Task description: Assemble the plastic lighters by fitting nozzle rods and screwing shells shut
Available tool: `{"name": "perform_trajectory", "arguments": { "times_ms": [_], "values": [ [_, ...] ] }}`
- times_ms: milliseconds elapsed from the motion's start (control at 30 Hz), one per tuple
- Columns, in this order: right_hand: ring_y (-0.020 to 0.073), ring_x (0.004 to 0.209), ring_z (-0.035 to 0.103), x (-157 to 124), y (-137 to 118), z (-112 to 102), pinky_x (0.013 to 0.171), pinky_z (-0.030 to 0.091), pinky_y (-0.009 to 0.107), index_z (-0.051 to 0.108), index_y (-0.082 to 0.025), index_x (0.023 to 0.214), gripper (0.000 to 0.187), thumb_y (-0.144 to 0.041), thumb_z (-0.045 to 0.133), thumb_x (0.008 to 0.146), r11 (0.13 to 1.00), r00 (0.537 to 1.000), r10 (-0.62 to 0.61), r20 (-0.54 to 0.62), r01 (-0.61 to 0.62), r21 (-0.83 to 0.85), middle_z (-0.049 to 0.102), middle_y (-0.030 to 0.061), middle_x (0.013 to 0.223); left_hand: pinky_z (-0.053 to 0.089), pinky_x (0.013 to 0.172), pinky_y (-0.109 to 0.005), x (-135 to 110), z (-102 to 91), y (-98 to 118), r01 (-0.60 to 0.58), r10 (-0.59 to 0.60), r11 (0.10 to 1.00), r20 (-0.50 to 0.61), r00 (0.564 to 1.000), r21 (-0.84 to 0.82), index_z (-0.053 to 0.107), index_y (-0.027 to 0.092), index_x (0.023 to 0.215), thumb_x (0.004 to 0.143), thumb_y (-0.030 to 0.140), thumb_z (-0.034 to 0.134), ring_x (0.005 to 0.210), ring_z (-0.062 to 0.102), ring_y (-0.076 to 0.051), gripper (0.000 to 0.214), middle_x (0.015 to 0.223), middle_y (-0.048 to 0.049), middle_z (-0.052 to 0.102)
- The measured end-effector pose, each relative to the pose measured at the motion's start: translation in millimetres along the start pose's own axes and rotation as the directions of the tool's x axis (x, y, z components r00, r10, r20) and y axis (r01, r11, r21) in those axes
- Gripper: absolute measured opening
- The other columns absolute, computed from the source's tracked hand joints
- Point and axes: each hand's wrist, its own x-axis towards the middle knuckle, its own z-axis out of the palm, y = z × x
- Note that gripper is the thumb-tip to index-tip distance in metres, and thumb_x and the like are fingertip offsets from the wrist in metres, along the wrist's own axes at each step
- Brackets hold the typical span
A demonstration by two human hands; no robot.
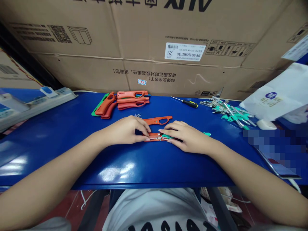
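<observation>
An orange handle half-shell [154, 139], open side up like half of a long-neck lighter's grip, lies on the table between my hands. Inside it sit a green plastic piece [165, 136], a thin metal part and pale wires. My left hand [131, 130] has its thumb and fingers pinched at the shell's left end. Over the right end, my right hand [184, 136] curls its fingers onto the shell and green piece; its palm hides much of that end. A green tip [207, 134] shows beyond my right wrist. Just behind lies a matching orange half-shell [157, 120] with a finger loop.
Behind are stacked orange handles [132, 100], a green handle [99, 105] and small metal bits [137, 115]. Further right lie a screwdriver [190, 103] and a pile of metal rods with green parts [232, 112]. A power strip [40, 102] stands left; a cardboard box [144, 57] walls the back.
</observation>
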Motion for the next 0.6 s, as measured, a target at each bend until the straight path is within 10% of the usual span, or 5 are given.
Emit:
{"name": "perform_trajectory", "arguments": {
  "times_ms": [600],
  "values": [
    [0.0308,0.121,0.059,-1,-1,1,0.097,0.05,0.051,0.061,-0.027,0.143,0.04,-0.028,0.048,0.106,0.985,0.994,-0.105,0.025,0.108,-0.132,0.061,0.0122,0.145,0.055,0.091,-0.029,2,17.9,7,-0.134,0.14,0.988,-0.072,0.988,0.078,0.08,0.021,0.105,0.098,0.025,0.063,0.097,0.074,-0.019,0.019,0.106,-0.0049,0.079]
  ]
}}
